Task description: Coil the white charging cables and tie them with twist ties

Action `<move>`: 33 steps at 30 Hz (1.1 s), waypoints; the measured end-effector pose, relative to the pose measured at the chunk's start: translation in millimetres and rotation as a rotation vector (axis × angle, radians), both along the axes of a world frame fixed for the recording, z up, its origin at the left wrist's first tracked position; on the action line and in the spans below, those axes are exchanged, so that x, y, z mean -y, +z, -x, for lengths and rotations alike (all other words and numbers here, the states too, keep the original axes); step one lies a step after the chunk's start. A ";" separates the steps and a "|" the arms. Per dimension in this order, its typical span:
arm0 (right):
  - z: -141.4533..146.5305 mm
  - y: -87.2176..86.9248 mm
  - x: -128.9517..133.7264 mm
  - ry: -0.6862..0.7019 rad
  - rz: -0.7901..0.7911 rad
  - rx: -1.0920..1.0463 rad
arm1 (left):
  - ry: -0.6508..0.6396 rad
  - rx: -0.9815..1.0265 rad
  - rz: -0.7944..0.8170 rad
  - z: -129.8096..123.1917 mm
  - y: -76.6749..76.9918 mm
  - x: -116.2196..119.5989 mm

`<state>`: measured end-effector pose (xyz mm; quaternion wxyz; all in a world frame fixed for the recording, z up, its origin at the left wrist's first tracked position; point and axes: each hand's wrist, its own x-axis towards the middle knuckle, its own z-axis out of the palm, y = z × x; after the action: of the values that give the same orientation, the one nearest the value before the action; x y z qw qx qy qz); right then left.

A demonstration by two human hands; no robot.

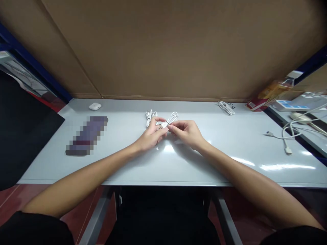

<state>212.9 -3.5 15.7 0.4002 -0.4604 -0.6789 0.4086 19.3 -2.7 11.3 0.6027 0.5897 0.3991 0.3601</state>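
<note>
Between my two hands is a coiled white USB cable (171,118), bound near its middle by a thin dark tie. My left hand (152,135) grips the bundle at its plug end, thumb and fingers closed round it. Pinched together, the thumb and forefinger of my right hand (186,131) touch the bundle's right side at the tie; whether the tie itself is between them is too small to tell. Just behind my left hand, more bundled white cables (149,117) lie on the grey table (127,170), partly hidden by the fingers.
Another white cable bundle (226,108) lies at the back right, near a drink bottle (274,90). Loose white cables (291,131) trail over the right edge. A white earbud case (95,107) and a blurred dark object (88,134) are at left. A cardboard wall (163,51) stands behind.
</note>
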 end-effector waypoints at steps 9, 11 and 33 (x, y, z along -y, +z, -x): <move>-12.7 10.3 -2.8 0.108 -0.023 0.127 | -0.269 -0.154 -0.322 19.1 5.0 -7.2; -14.6 11.3 -2.7 0.135 -0.042 0.167 | -0.309 -0.251 -0.404 24.3 6.3 -10.9; -6.1 10.2 13.6 0.239 -0.718 0.520 | -0.122 -0.265 -0.077 17.3 14.6 -13.3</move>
<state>219.1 -17.0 26.0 0.3007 -0.2984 -0.9037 0.0614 1.9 10.7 25.9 0.5424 0.6780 0.4245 0.2568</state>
